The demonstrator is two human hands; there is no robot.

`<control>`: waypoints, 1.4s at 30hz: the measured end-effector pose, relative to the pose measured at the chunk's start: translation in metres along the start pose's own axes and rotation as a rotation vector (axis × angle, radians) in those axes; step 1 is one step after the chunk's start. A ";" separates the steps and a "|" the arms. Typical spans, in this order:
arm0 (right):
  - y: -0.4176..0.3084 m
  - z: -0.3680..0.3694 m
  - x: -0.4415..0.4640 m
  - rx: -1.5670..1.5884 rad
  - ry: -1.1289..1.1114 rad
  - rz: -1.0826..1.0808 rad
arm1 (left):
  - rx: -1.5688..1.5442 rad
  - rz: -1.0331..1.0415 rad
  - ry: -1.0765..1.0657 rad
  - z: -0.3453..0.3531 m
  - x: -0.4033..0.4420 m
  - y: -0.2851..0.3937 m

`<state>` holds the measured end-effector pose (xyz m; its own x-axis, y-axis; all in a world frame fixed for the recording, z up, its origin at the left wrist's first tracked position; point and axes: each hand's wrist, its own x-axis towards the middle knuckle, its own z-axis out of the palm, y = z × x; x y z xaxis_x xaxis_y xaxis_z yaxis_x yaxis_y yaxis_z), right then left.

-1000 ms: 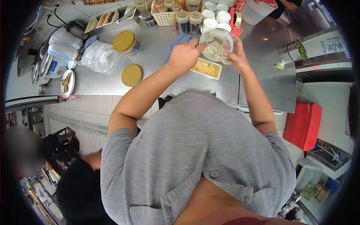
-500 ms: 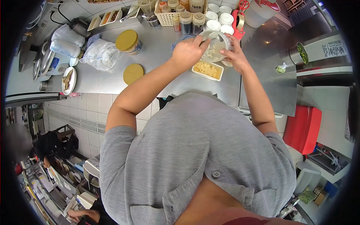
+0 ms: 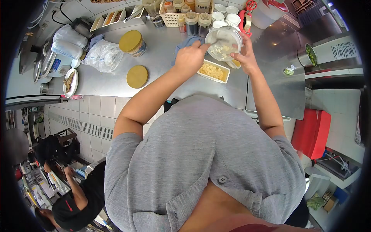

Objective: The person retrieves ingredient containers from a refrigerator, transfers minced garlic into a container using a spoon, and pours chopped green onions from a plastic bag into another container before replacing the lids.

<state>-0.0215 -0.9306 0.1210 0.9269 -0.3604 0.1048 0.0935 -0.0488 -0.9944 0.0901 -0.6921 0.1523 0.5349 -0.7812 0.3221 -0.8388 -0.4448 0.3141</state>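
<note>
The operator's left hand (image 3: 190, 59) is closed on a utensil (image 3: 217, 41), whose blurred working end lies inside a clear tub (image 3: 222, 52). The right hand (image 3: 246, 58) grips that tub at its right side, thumb at the rim. The tub is held tilted, opening toward the operator, above the steel counter (image 3: 166, 83); pale clumps (image 3: 223, 49) adhere to its interior.

On the operator's side of the tub, a white rectangular container (image 3: 222, 80) stands on the counter, holding pale yellow chopped food (image 3: 210, 71). A blue cloth (image 3: 180, 50) lies near the left hand.

Farther left, a round yellow lid (image 3: 137, 76) lies flat, and a lidded container (image 3: 132, 43) stands upright beyond it. A plastic bag (image 3: 103, 57) and an oval plate (image 3: 70, 83) occupy the left section.

Beyond the tub are a basket (image 3: 174, 20) of bottles, stacked white dishes (image 3: 232, 19) and a red tape dispenser (image 3: 246, 24). At the right stands a metal pot (image 3: 305, 57) with green contents. A co-worker (image 3: 79, 201) in black is at the lower left, well apart from the operator's hands.
</note>
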 end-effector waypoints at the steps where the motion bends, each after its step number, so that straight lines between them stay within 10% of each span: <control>1: 0.000 -0.002 0.001 -0.021 -0.003 -0.071 | 0.000 0.001 0.002 0.001 -0.002 -0.001; 33: 0.040 -0.022 -0.021 -0.213 -0.037 -0.018 | -0.490 -0.063 -0.210 0.012 -0.068 -0.042; 42: 0.025 0.012 -0.021 0.129 0.004 -0.089 | -0.059 -0.152 -0.166 0.027 -0.022 0.011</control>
<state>-0.0345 -0.9132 0.0939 0.9114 -0.3638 0.1925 0.2213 0.0388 -0.9744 0.0662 -0.6914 0.1244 0.6263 -0.7707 0.1176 -0.7398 -0.5400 0.4013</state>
